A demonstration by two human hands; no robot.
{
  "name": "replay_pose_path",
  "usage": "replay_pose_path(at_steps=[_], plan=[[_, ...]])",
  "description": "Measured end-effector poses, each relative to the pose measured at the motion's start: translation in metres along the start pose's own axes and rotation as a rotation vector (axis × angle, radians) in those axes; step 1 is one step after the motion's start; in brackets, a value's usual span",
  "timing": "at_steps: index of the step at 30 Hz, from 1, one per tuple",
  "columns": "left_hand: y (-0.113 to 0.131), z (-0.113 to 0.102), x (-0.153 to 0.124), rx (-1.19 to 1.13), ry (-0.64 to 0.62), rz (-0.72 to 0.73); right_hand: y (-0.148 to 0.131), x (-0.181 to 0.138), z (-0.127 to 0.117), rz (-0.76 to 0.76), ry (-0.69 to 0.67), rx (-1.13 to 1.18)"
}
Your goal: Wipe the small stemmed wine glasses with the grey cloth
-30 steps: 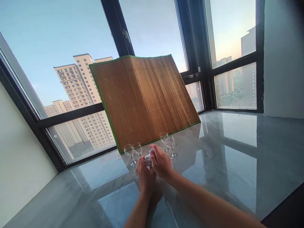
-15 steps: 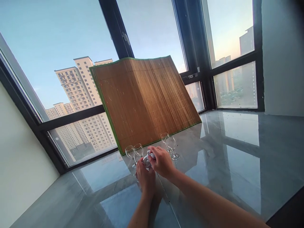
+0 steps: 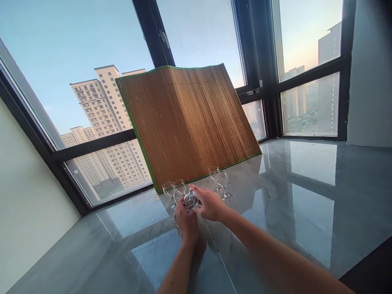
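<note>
My left hand is closed around a wine glass, mostly hidden behind the fingers; only a clear edge shows beside the hand. A crumpled grey-white cloth is bunched at the glass between both hands. My right hand grips this cloth from the right, fingers bent over it. Just beyond my left hand stand two clear stemmed glasses, a left one and a right one. Past my right hand are two more, a nearer glass and one partly behind it.
A brown bamboo mat with green edging leans against the window frame behind the glasses. The glossy grey marble-like surface reflects the windows. A pale wall rises at the left.
My right hand has shifted slightly on the cloth, and more of the cloth shows between the hands. The whole view has tilted a little; the standing glasses keep their places.
</note>
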State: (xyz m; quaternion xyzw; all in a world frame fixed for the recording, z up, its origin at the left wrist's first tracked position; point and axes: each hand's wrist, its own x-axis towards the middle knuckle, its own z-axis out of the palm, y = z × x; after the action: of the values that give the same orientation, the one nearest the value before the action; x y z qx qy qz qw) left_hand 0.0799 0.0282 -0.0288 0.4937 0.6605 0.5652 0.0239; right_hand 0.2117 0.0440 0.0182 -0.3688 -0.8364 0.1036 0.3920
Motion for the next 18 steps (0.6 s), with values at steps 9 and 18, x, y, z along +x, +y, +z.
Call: replay_pose_path(at_steps=[9,18], plan=[[0.0003,-0.0010,-0.0038,0.018,-0.043,0.067,0.0079,0.0017,-0.0058,0.034,-0.152,-0.014],[0.0032,-0.0016,-0.0063,-0.113,-0.027,0.137,0.0047,0.0049,-0.0062,0.071,-0.093,0.235]])
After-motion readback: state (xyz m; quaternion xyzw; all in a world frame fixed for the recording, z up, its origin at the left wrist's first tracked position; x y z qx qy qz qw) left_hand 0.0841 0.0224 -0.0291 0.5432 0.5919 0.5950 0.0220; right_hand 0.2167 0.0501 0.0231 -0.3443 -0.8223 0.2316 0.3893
